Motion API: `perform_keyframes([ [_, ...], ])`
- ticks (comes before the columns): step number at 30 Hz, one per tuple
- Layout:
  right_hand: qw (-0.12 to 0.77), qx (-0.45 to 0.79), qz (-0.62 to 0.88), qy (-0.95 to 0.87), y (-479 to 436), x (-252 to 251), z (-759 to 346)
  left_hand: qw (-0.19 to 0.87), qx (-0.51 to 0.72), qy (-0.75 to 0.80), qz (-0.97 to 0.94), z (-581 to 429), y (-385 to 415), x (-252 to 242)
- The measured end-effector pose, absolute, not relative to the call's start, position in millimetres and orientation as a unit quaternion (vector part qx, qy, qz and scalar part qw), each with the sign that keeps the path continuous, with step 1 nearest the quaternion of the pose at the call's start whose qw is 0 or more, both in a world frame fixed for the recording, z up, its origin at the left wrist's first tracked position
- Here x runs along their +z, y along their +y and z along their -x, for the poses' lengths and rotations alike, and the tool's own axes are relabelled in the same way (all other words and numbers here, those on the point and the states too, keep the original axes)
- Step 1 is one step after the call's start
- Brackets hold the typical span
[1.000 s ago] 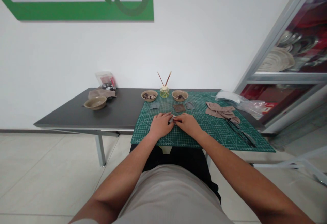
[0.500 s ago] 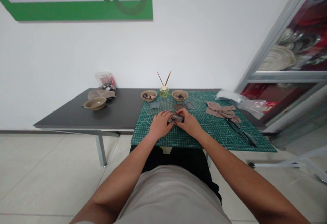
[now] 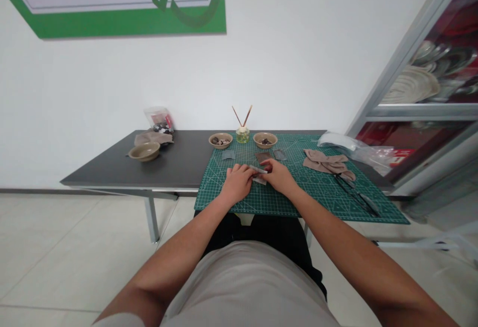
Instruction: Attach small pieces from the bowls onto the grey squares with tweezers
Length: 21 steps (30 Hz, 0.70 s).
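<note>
Grey sheet (image 3: 259, 180), pinched by curled left hand (image 3: 237, 184) and right hand (image 3: 279, 176)
Two bowls (image 3: 220, 146) stand beyond, near the surface's (image 3: 182, 165) back edge.

grey piece (image 3: 260, 180): partly hidden, it seems | sign (image 3: 112, 1): top cut off

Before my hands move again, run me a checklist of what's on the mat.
1. Left hand at the pale piece: ok, fingers over its left side.
2. Right hand at the same piece: ok, fingers by its right side.
3. Piece pressed flat: cannot tell, fingers cover part of it.
4. Left bowl and right bowl upright: ok, both with small pieces inside.
5. Black tool away from both hands: ok, off to the right.
6. Mat fully on the table: not ok, its near edge overhangs the front.
</note>
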State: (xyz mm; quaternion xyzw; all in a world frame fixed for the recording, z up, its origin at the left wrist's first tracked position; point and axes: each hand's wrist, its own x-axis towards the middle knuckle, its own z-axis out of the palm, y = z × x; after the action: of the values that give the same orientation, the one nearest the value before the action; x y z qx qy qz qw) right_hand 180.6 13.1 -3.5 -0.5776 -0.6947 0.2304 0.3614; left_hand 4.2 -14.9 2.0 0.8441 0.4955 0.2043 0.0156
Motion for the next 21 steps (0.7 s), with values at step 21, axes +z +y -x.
perform_keyframes([
  [21, 0.440, 0.095, 0.518, -0.727, 23, -2, -173, 0.327, 0.468, 0.549, -0.610, 9, 13, 14],
])
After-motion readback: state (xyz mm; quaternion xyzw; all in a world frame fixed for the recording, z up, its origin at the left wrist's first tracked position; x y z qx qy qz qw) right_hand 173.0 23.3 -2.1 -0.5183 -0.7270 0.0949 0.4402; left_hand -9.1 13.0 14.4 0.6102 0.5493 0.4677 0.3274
